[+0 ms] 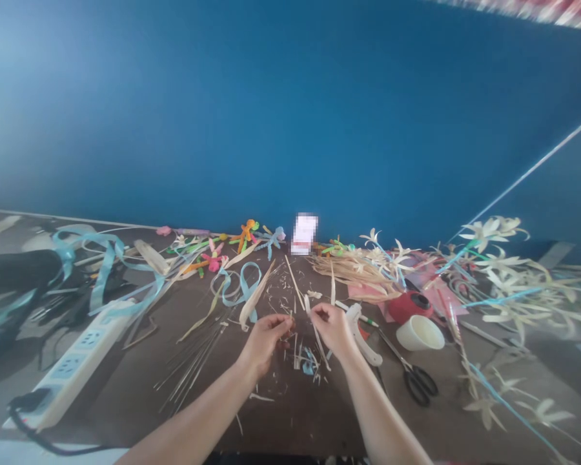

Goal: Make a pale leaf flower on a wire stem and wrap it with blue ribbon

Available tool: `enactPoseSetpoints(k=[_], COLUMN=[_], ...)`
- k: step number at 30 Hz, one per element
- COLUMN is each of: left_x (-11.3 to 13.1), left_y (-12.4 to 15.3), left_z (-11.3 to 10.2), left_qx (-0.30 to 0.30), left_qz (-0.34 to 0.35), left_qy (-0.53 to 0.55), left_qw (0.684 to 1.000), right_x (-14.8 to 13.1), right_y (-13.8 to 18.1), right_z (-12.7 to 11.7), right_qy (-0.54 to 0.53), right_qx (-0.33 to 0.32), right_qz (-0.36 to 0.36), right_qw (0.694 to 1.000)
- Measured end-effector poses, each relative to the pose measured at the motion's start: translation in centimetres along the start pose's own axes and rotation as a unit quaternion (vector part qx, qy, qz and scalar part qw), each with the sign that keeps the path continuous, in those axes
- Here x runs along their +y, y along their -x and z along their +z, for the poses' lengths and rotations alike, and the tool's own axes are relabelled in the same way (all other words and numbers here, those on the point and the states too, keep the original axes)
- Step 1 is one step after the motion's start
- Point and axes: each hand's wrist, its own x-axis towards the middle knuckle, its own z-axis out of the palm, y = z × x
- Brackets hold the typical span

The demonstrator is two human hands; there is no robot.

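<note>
My left hand (270,337) is closed in a pinch over the middle of the brown table (266,426). A small thin bit shows at its fingertips, too small to name. Close to its right, my right hand (333,328) pinches a narrow pale husk strip (318,342), whose lower end slants down to the table. Below and between the hands lie blue scraps (308,363) and short pale offcuts. A curled dried husk (257,294) rests just beyond my left hand. The white glue gun (361,336) lies beside my right wrist.
Black-handled scissors (420,385), a cream cup (420,333) and a red spool (409,306) stand right. Husk flowers (503,274) spread at far right. A white power strip (75,365), thin wires (198,365) and blue ribbon (109,258) lie left. A blue wall (271,116) rises behind.
</note>
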Motion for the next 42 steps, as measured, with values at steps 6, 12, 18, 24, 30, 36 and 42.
enactPoseSetpoints(k=[6,12,18,24,30,36,42], left_x=[0.2,0.2,0.3,0.4,0.4,0.3,0.9], left_y=[0.0,0.2,0.2,0.3,0.1,-0.1,-0.1], left_z=[0.9,0.9,0.7,0.6,0.5,0.3,0.2], left_qx=[-0.008,0.0,-0.016,-0.018,0.003,0.006,0.024], left_qz=[0.032,0.09,0.073,0.077,0.067,0.057,0.067], left_qy=[-0.007,-0.031,-0.01,-0.045,-0.033,-0.024,-0.043], left_qw=[0.999,0.995,0.997,0.996,0.997,0.998,0.997], right_x=[-1.5,-2.2,-2.2,-2.2,-2.2,-2.0,-2.5], right_y=[1.7,2.2,2.4,2.5,2.4,2.5,2.1], right_z=[1.0,1.5,2.2,1.9,2.3,2.6,1.2], right_qy=[-0.195,-0.325,-0.402,-0.404,-0.427,-0.409,-0.314], right_qx=[0.004,-0.011,-0.035,-0.054,-0.058,-0.06,-0.002], right_qz=[-0.002,0.042,0.071,0.067,0.087,0.081,0.032], right_qw=[0.981,0.945,0.912,0.911,0.898,0.907,0.949])
